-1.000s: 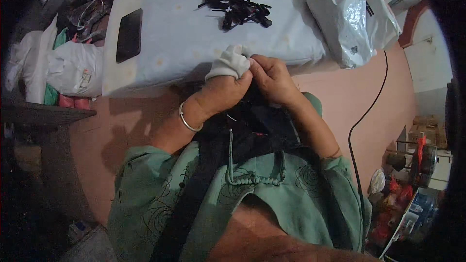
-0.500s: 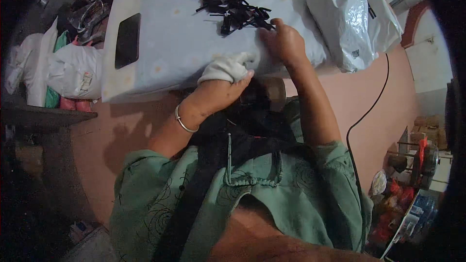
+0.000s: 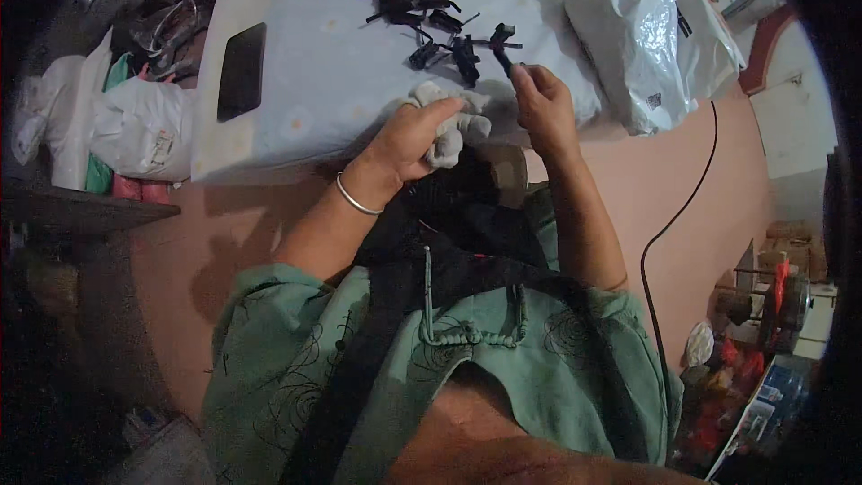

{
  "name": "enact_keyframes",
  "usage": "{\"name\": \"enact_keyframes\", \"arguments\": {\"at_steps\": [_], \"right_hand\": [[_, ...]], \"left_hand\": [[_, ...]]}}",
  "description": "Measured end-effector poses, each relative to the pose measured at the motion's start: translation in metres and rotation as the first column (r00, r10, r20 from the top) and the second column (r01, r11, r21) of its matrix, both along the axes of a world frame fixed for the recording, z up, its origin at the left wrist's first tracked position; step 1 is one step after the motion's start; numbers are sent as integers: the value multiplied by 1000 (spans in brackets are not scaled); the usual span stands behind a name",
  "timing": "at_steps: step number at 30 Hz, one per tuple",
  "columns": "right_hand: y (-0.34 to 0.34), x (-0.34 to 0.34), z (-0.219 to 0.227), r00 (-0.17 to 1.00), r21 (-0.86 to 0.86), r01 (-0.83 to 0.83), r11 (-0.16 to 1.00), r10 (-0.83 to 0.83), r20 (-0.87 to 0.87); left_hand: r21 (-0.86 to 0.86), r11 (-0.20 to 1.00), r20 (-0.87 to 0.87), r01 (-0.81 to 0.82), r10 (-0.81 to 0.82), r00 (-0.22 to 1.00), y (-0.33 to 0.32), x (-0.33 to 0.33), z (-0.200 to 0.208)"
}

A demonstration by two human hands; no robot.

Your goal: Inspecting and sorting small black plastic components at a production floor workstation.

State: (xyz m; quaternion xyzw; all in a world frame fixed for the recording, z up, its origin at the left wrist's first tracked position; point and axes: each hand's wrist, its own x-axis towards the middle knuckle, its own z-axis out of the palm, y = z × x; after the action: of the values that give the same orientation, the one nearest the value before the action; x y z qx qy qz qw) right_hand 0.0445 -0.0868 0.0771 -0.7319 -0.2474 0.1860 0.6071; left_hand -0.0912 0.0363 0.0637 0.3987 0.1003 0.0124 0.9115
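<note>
My left hand [image 3: 401,141] is closed round a crumpled off-white cloth glove [image 3: 446,142], its stubby finger ends poking out past my thumb. Between thumb and fingers, my right hand [image 3: 548,115] pinches the end of a small black strap-like piece [image 3: 501,47], which points away from me. Just left of it lie loose black pieces of the same sort, among them one piece [image 3: 465,60] near the front. A larger cluster of these black pieces [image 3: 404,7] spreads farther back. What exactly they are is too small to make out.
The pieces lie on a white-covered table [image 3: 314,81]. A black phone [image 3: 241,72] rests at its left; a large white plastic bag [image 3: 628,45] stands at its right edge. White sacks [image 3: 144,130] sit on a shelf at left. A black cable [image 3: 682,202] hangs down on the right.
My right hand has drawn back from the cluster with a black piece in its fingers. My left hand has moved up and turned, and the glove's fingers now show. The front black pieces lie more spread out.
</note>
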Motion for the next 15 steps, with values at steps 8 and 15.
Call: {"name": "enact_keyframes", "arguments": {"at_steps": [8, 15], "right_hand": [[-17, -29, 22, 688, -133, -383, 914, 378, 619], [-20, -53, 39, 667, -94, -416, 904, 374, 645]], "left_hand": [[-348, 881, 206, 320, -261, 943, 15, -4, -1], [387, 895, 180, -221, 162, 970, -10, -13, 15]]}}
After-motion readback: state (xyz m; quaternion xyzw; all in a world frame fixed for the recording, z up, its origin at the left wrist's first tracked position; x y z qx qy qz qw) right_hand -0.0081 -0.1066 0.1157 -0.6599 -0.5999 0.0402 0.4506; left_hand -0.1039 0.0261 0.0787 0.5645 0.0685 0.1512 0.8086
